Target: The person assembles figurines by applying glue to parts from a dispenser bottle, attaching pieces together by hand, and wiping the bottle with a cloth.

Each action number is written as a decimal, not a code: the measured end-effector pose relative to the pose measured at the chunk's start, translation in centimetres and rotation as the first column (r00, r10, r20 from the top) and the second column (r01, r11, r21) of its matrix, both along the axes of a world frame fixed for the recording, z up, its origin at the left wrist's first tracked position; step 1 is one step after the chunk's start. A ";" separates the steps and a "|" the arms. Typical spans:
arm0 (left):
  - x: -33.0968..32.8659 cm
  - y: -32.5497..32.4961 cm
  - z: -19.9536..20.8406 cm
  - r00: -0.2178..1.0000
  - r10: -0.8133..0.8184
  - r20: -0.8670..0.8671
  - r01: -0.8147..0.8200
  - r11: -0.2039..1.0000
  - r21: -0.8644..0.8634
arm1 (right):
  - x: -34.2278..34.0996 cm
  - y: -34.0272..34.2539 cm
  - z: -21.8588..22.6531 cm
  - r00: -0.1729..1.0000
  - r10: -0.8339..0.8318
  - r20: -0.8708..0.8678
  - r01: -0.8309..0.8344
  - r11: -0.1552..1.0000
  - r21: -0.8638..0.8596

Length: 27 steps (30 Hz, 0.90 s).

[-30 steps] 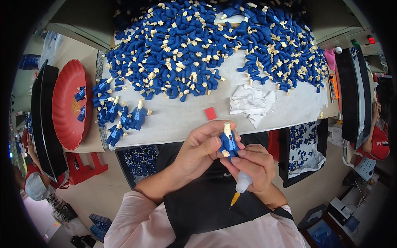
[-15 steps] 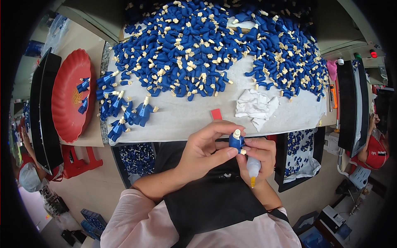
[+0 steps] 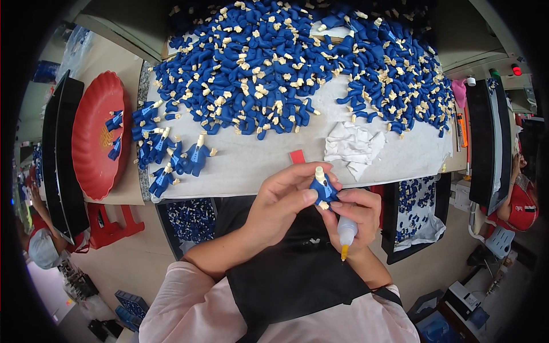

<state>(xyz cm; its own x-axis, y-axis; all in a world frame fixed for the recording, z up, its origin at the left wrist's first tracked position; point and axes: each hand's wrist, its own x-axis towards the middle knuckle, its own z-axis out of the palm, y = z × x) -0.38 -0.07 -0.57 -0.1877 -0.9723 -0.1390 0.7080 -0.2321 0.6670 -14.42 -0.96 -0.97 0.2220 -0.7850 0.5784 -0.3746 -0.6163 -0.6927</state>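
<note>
In front of my apron, my left hand (image 3: 277, 201) is closed on a small blue toy figure torso (image 3: 322, 187) with a cream neck peg and a cream hand. The torso stands upright, its buttoned front showing. My right hand (image 3: 364, 210) pinches the torso's other side with thumb and fingers. That same hand also grips a translucent squeeze bottle (image 3: 347, 227) against the palm, its yellowish nozzle pointing down. Whether a separate arm piece sits between the right fingertips is hidden. At the table's left end lie several similar torsos (image 3: 198, 155) with arms fitted.
A large heap of blue arms with cream hands (image 3: 246, 74) covers the table's far side. Crumpled white cloth (image 3: 353, 144) and a red block (image 3: 297, 156) lie nearer. At left stands a red scalloped basin (image 3: 94, 160). Trays of parts (image 3: 191, 220) sit below the table edge.
The torso has turned so that its front now shows, and it has moved slightly left and up. The bottle has shifted a little left with my right hand.
</note>
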 end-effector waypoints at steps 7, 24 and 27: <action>-0.1 -0.3 -0.7 0.943 -0.047 -0.330 0.094 0.987 0.127 | -0.1 -0.1 0.3 1.000 -0.003 -0.016 0.003 0.999 -0.033; 0.4 -1.2 0.3 0.998 0.040 -0.045 -0.031 0.980 0.198 | -1.2 -0.2 1.6 0.957 0.080 0.278 -0.162 0.944 0.287; 0.9 -1.5 0.1 0.988 0.033 -0.153 -0.008 0.987 0.162 | -2.9 -0.8 2.3 0.971 0.131 0.200 -0.192 0.924 0.330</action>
